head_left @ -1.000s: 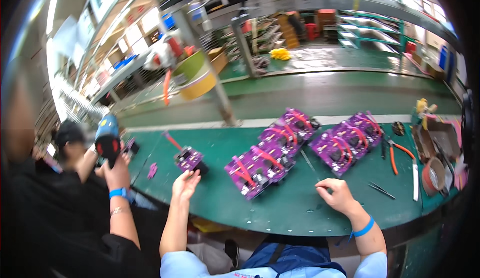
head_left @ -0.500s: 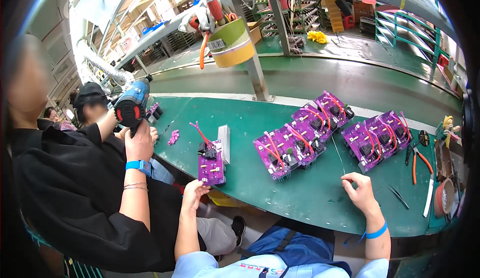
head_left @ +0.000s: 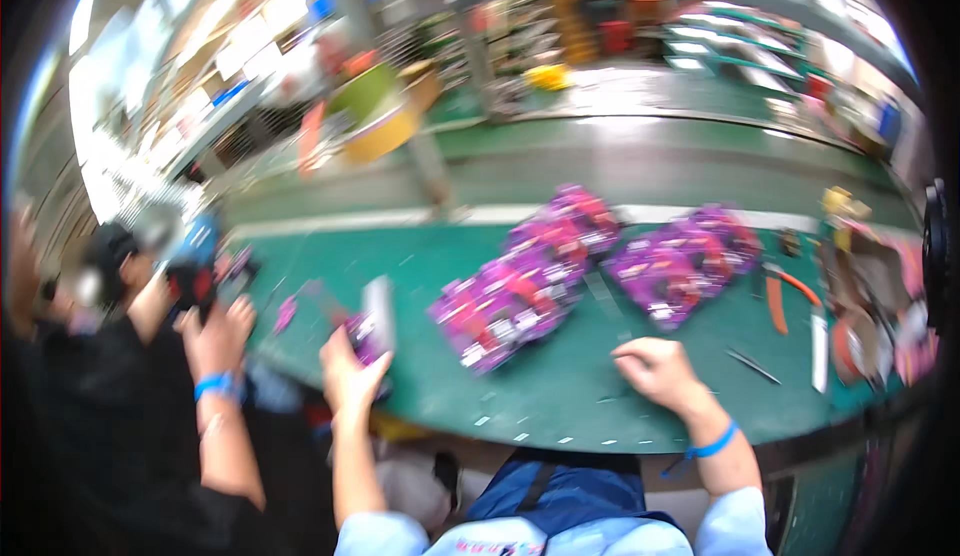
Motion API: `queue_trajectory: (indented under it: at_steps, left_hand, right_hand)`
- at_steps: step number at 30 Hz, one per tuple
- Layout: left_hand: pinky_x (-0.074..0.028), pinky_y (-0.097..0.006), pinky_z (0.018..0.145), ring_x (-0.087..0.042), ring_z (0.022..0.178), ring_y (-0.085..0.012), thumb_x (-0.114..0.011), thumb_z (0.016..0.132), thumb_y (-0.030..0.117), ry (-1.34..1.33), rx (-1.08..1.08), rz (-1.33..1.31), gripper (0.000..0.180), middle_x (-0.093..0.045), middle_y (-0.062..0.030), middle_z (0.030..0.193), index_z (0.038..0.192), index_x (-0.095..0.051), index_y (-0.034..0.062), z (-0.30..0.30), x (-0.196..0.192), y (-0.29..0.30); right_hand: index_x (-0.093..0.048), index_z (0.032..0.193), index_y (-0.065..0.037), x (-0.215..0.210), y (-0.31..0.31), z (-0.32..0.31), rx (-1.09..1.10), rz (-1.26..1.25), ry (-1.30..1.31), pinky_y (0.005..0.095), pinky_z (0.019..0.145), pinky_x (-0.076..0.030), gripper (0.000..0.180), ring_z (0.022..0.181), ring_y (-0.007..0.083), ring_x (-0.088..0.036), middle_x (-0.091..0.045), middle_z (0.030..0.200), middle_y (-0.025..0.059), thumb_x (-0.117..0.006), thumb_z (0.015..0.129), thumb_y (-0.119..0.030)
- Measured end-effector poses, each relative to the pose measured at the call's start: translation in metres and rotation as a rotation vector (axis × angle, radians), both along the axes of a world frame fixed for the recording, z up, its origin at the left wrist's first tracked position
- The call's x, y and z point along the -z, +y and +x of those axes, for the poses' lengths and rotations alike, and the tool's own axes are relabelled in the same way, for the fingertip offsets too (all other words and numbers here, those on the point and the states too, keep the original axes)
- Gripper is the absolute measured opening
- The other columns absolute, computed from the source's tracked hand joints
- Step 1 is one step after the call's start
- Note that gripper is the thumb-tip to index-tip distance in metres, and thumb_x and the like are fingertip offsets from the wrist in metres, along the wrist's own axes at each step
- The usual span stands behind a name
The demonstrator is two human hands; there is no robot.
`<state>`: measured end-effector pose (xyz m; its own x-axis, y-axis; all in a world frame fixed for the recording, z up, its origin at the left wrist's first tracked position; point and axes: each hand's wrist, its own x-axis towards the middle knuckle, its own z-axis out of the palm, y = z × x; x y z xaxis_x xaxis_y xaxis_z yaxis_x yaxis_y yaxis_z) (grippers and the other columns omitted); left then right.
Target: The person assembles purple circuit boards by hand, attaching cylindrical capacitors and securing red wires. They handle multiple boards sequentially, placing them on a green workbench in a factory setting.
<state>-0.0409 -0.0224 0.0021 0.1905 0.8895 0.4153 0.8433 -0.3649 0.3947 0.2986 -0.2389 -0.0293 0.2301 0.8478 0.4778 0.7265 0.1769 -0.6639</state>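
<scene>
Your left hand (head_left: 352, 374) went from the lone purple board's (head_left: 369, 337) near edge to around it, left on the surface (head_left: 560, 386), so handling seems underway; can't tell if clamped; right hand (head_left: 655, 371) fingers curled together.

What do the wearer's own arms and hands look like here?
Both the left hand and right hand are ungloved. Short, light blue sleeves leave the forearms bare. A bright blue band with a loose end circles the right wrist; none shows on the left. Blur hides finer detail.
</scene>
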Motion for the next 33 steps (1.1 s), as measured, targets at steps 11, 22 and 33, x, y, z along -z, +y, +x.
queue_trajectory:
  at_steps: [11, 22, 33]
  left_hand:
    - [-0.046, -0.039, 0.077, -0.057, 0.086, -0.0276, -0.081, 0.052, 0.021, -0.403, -0.054, 0.152, 0.064, -0.058, -0.0186, 0.096, 0.102, -0.051, -0.0045, 0.007, 0.007, 0.069]
    - [-0.043, -0.040, 0.053, -0.054, 0.071, -0.0298, -0.061, 0.062, 0.045, 0.371, -0.277, 0.978, 0.055, -0.041, -0.0130, 0.118, 0.109, -0.046, 0.0218, 0.044, 0.003, 0.141]
    - [-0.042, -0.045, 0.078, -0.049, 0.098, -0.0331, -0.064, 0.055, 0.032, 0.261, -0.245, 0.498, 0.065, -0.038, -0.0120, 0.121, 0.114, -0.041, 0.0173, 0.050, 0.015, 0.160]
  right_hand:
    - [-0.056, 0.076, -0.003, 0.019, 0.006, 0.004, -0.111, 0.091, 0.126, 0.0360, 0.056, -0.044, 0.010, 0.061, 0.0283, -0.057, -0.057, 0.065, 0.0124, -0.053, 0.075, -0.013]
    - [-0.057, 0.075, -0.004, 0.020, 0.007, 0.007, -0.074, 0.076, 0.117, 0.0365, 0.057, -0.044, 0.012, 0.062, 0.0281, -0.057, -0.058, 0.065, 0.0122, -0.052, 0.073, -0.014]
    - [-0.061, 0.079, -0.003, 0.010, 0.001, 0.009, -0.019, 0.017, 0.089, 0.0298, 0.055, -0.047, 0.009, 0.061, 0.0226, -0.059, -0.060, 0.071, 0.0113, -0.057, 0.074, -0.010]
